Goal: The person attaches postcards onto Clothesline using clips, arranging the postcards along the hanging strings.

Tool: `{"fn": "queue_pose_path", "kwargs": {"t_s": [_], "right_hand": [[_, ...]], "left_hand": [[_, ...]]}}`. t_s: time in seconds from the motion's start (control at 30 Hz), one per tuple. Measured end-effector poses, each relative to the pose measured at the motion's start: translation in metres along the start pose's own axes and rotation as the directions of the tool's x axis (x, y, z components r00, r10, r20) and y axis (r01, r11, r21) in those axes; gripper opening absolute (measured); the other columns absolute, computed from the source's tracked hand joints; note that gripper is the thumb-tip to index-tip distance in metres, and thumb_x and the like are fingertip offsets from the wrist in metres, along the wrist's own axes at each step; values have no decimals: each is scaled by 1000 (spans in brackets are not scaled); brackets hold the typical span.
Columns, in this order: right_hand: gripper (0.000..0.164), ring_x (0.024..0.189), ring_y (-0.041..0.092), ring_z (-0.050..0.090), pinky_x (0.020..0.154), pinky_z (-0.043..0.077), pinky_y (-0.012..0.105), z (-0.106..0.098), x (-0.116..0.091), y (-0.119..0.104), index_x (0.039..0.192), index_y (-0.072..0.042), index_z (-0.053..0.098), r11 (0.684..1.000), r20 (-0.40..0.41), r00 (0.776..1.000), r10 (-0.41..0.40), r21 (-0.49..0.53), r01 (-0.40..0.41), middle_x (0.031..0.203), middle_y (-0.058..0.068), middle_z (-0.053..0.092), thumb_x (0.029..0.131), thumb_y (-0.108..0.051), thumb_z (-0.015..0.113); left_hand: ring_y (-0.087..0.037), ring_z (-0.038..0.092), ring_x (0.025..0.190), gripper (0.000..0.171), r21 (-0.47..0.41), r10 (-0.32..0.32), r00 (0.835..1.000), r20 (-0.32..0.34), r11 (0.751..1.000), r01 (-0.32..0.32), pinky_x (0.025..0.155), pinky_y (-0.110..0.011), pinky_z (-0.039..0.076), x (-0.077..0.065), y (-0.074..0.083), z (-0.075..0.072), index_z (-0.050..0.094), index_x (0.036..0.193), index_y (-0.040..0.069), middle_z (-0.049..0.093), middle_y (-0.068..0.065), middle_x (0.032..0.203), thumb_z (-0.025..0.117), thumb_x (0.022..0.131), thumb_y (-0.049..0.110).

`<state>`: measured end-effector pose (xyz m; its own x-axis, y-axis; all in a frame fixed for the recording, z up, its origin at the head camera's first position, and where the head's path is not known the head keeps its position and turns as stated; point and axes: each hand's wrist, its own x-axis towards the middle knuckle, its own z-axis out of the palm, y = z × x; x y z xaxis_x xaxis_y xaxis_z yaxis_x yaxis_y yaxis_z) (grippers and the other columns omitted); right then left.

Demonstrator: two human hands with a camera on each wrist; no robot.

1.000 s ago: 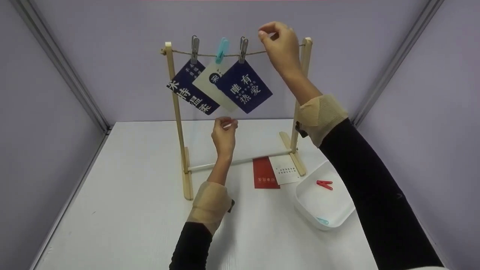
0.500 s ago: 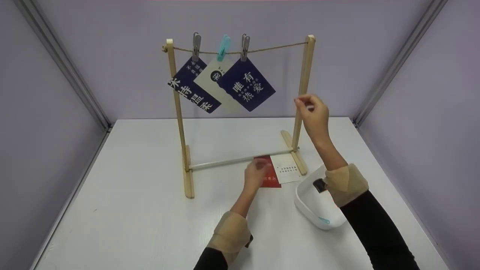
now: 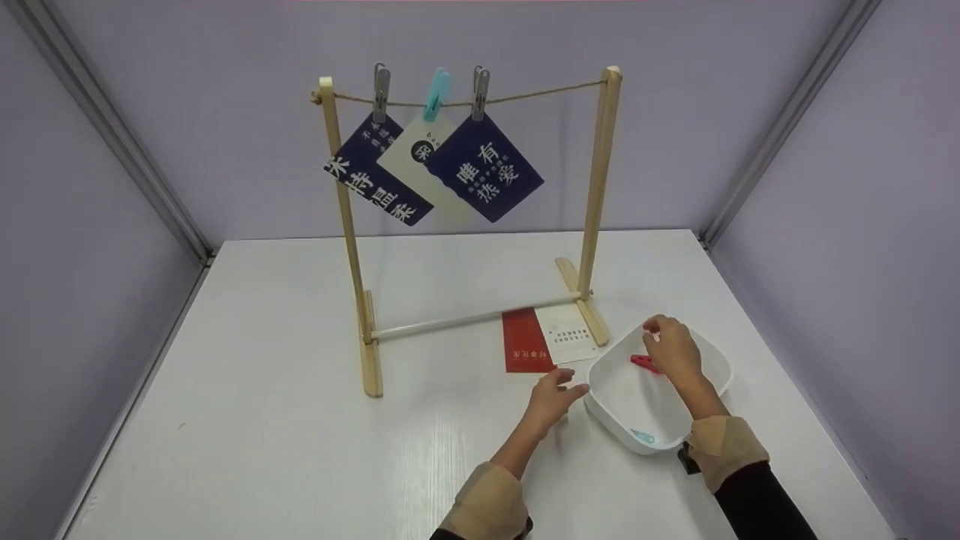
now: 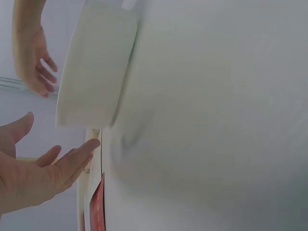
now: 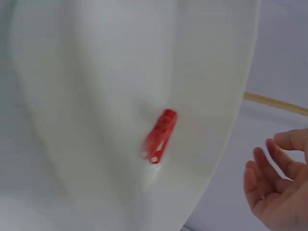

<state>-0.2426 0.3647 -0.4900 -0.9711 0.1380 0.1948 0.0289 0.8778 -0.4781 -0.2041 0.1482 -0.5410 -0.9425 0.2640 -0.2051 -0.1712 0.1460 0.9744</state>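
Observation:
My right hand (image 3: 673,349) is over the white basin (image 3: 621,426), fingers loosely bent and holding nothing. Below it, a red clothespin (image 3: 645,364) lies on the basin floor, partly covered by the hand in the head view; the right wrist view shows the whole red clothespin (image 5: 160,136). A light blue clothespin (image 3: 643,436) lies near the basin's front. Beside the basin's left rim, my left hand (image 3: 551,401) has thumb and fingers apart with nothing between them. Just beyond its fingertips are a red card (image 3: 527,341) and a white card (image 3: 568,335), lying flat on the table.
A wooden rack (image 3: 601,180) with a string (image 3: 555,93) stands at the back. Two grey clothespins and a light blue clothespin (image 3: 436,94) hold a blue card (image 3: 375,171), a cream card (image 3: 417,154) and another blue card (image 3: 486,169). Walls enclose the table.
My right hand has come down from beside the string to over the basin. The left hand has moved from below the hanging cards, past the red card, to the basin's left side.

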Motion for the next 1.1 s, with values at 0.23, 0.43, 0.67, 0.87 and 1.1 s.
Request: {"fn": "queue_pose_path", "kwargs": {"t_s": [0.23, 0.43, 0.67, 0.87, 1.1], "right_hand": [[42, 105, 49, 44, 80, 42, 58, 19, -18, 44, 127, 2, 46, 983, 303, 945, 119, -173, -68, 118, 32, 44, 88, -9, 56], [39, 101, 46, 47, 76, 45, 57, 27, -24, 60, 123, 1, 50, 976, 272, 955, 121, -208, -64, 115, 30, 48, 87, -10, 59], [31, 96, 44, 50, 75, 45, 56, 29, -21, 62, 114, 5, 56, 978, 232, 966, 116, -196, -71, 111, 28, 51, 86, -10, 60], [34, 97, 43, 53, 85, 42, 54, 23, -21, 59, 118, 11, 50, 991, 167, 978, 125, -66, -116, 109, 30, 54, 89, -6, 56], [27, 91, 41, 58, 77, 49, 48, 19, -32, 54, 107, 12, 55, 985, -28, 996, 87, 149, -82, 100, 27, 58, 86, -4, 61]], "left_hand": [[-33, 48, 115, 46, -57, -59, 998, 24, 997, 61, 79, -38, 52, -8, -9, 18, 52, 124, 3, 51, -15, 126, 67, 84, 19], [-32, 46, 117, 44, -105, -77, 997, 10, 991, 77, 81, -38, 51, -10, -16, 28, 53, 124, 5, 52, -12, 126, 67, 84, 16], [-33, 43, 120, 51, -107, -73, 997, -21, 992, 70, 85, -39, 49, -8, -13, 34, 48, 130, 6, 47, -13, 132, 65, 86, 25], [-32, 44, 120, 45, -120, -30, 998, -59, 993, 23, 86, -37, 48, -4, -14, 41, 49, 129, 7, 48, -11, 132, 62, 88, 21], [-31, 46, 118, 43, -131, 18, 996, -87, 991, -29, 93, -39, 43, -3, -17, 41, 50, 127, 2, 50, -13, 129, 60, 87, 13]]}}
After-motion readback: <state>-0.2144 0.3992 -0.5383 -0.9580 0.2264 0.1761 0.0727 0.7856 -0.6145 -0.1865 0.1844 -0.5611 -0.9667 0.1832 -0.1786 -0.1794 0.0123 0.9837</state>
